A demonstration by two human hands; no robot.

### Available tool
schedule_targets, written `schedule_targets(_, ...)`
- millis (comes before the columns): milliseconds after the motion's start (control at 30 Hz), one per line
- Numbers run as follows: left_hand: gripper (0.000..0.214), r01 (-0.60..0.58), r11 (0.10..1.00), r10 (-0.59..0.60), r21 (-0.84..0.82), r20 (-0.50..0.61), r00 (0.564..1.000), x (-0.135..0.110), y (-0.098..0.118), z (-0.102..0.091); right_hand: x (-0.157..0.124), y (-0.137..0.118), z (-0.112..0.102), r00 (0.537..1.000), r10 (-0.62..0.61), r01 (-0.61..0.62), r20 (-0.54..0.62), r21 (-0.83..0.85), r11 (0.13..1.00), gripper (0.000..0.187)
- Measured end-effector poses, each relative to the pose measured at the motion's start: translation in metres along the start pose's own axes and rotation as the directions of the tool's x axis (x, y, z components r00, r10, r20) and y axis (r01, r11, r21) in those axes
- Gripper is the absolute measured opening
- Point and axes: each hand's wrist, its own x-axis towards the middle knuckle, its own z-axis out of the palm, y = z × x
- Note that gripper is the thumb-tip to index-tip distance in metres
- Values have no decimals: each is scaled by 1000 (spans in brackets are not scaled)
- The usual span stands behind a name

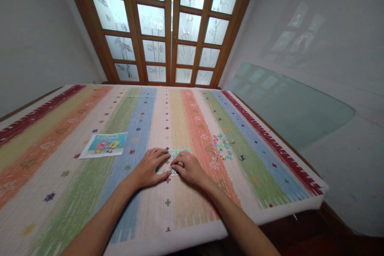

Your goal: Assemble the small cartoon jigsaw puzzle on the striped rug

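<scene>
A small, partly joined jigsaw puzzle [177, 153] lies flat on the striped cloth in front of me. My left hand [150, 168] rests on its left side with fingers spread flat over the pieces. My right hand [187, 168] sits on its right side, fingers curled and pressing down on the puzzle near a piece. A scatter of loose teal and pink puzzle pieces [222, 147] lies just right of my right hand. A printed cartoon reference picture [105, 144] lies further left on the cloth.
The table [270, 212] is covered by a striped multicoloured cloth; its front edge is close to me and its right edge runs by a white wall. A glass sheet [288, 104] leans against that wall. Wooden doors with frosted panes [171, 28] stand behind.
</scene>
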Motion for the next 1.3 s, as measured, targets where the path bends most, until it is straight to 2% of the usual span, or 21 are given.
schedule_targets(433, 44, 13, 1000, -13, -3, 5, 1000, 0, -1, 1, -2, -4, 3, 999, 36, -35, 2, -107, 994, 8)
schedule_targets(600, 44, 8, 1000, -8, 0, 4, 1000, 0, 0, 0, -4, -3, -4, 999, 24, -25, -49, -26, 999, 12)
schedule_targets(733, 44, 4, 1000, -4, -1, 9, 1000, 0, 1, -1, -6, 0, -12, 992, 60, -55, -115, 45, 997, 11)
schedule_targets(1033, 42, 11, 1000, -11, -6, 7, 1000, -1, 1, 0, -9, -4, -5, 999, 26, -28, -18, -106, 994, 7)
schedule_targets(1300, 42, 8, 1000, -8, 1, 3, 1000, 0, 1, -1, -11, -3, -1, 999, -34, 32, -7, -171, 985, 12)
